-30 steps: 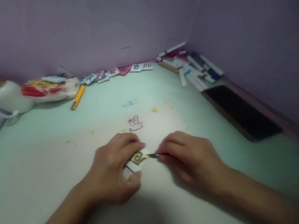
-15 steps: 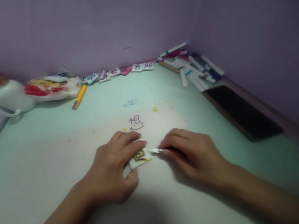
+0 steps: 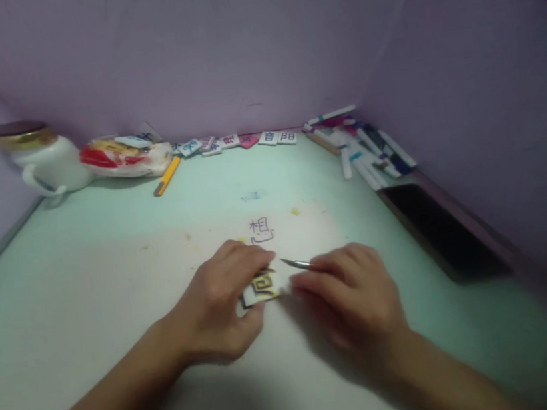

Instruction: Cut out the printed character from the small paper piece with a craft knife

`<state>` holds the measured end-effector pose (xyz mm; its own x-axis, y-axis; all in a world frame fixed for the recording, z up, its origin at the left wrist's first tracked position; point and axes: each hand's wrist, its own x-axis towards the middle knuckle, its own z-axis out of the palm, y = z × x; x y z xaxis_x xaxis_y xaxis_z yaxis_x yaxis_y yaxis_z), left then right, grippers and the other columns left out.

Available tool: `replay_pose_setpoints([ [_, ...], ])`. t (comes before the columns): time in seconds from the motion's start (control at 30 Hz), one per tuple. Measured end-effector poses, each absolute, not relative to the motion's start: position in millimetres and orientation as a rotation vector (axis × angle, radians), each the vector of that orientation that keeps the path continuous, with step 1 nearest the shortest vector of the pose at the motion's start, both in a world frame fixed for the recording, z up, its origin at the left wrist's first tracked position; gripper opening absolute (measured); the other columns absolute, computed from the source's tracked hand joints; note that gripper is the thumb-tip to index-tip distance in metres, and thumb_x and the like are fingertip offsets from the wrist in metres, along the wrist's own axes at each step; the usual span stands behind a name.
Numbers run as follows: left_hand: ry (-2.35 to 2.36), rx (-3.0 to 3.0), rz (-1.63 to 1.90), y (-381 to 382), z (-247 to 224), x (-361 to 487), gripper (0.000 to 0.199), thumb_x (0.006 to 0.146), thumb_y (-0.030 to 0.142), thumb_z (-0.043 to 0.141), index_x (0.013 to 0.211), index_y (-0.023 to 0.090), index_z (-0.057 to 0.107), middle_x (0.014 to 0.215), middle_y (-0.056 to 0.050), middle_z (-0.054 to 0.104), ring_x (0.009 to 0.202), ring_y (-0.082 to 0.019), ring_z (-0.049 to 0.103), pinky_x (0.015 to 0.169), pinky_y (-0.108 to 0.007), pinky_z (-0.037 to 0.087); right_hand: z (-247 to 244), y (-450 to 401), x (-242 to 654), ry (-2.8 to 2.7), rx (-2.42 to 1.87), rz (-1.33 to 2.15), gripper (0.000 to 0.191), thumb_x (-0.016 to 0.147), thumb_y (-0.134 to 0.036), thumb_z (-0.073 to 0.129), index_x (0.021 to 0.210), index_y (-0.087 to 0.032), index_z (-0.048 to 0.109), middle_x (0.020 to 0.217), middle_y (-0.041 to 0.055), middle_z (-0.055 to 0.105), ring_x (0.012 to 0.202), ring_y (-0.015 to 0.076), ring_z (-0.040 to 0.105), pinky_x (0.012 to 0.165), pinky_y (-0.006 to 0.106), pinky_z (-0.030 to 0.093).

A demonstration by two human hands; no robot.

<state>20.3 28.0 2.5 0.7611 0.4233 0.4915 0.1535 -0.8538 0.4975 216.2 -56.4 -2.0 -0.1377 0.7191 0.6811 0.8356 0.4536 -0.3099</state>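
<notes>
My left hand grips a small white square block on the table, fingers over its far edge and thumb at the near left side. Its top carries a dark character with yellow around the strokes. Just to the right, my right hand is closed around a craft knife; the pointed metal blade is raised slightly, aimed left, and apart from the block. Beyond the left fingers, a purple handwritten character marks the tabletop. Yellow scraps lie scattered nearby.
Along the back wall sits a row of character tiles. A white mug, a red-and-clear plastic bag and a yellow stick-like tool are at the left. Several markers and a dark phone-like slab line the right side.
The knife has lifted away from the block's right edge, and its blade now angles upward. My right hand has rotated. The whole view has shifted, so background things appear farther right and lower.
</notes>
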Motion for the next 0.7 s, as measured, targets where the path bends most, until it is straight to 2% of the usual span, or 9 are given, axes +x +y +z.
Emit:
replay_pose_setpoints([
  [0.17, 0.432, 2.494, 0.805, 26.8, 2.9, 21.0, 0.052, 0.07, 0.006, 0.055, 0.121, 0.013, 0.05, 0.099, -0.01, 0.064, 0.09, -0.024, 0.054, 0.077, -0.039, 0.051, -6.3, -57.4, 208.5, -2.017, -1.231, -0.121, 0.01, 0.087, -0.012, 0.061, 0.087, -0.017, 0.07, 0.071, 0.0044, 0.066, 0.068, 0.019, 0.05, 0.066, 0.035, 0.033],
  [0.33, 0.436, 2.48, 0.772, 26.8, 2.5, 22.0, 0.047, 0.069, 0.006, 0.055, 0.116, 0.01, 0.052, 0.093, -0.01, 0.063, 0.086, -0.024, 0.052, 0.075, -0.039, 0.049, -9.9, -56.7, 209.5, -2.047, -1.256, -0.086, 0.012, 0.086, -0.009, 0.061, 0.085, -0.018, 0.07, 0.071, 0.0033, 0.066, 0.068, 0.0184, 0.05, 0.066, 0.034, 0.031],
  [0.6, 0.443, 2.461, 0.746, 25.3, 1.9, 21.4, 0.052, 0.067, 0.006, 0.053, 0.118, 0.01, 0.051, 0.094, -0.011, 0.064, 0.086, -0.024, 0.05, 0.075, -0.039, 0.05, -4.1, -58.5, 202.1, -2.177, -1.279, -0.188, 0.017, 0.085, -0.006, 0.055, 0.079, -0.018, 0.065, 0.071, 0.0042, 0.066, 0.068, 0.0189, 0.052, 0.066, 0.035, 0.033],
  [0.7, 0.43, 2.454, 0.766, 25.2, 4.1, 22.1, 0.05, 0.067, 0.006, 0.053, 0.117, 0.009, 0.052, 0.093, -0.012, 0.063, 0.086, -0.024, 0.05, 0.076, -0.04, 0.05, -2.6, -57.6, 201.4, -2.181, -1.306, -0.123, 0.013, 0.082, -0.008, 0.055, 0.08, -0.018, 0.063, 0.073, 0.0053, 0.065, 0.069, 0.0196, 0.054, 0.065, 0.036, 0.034],
])
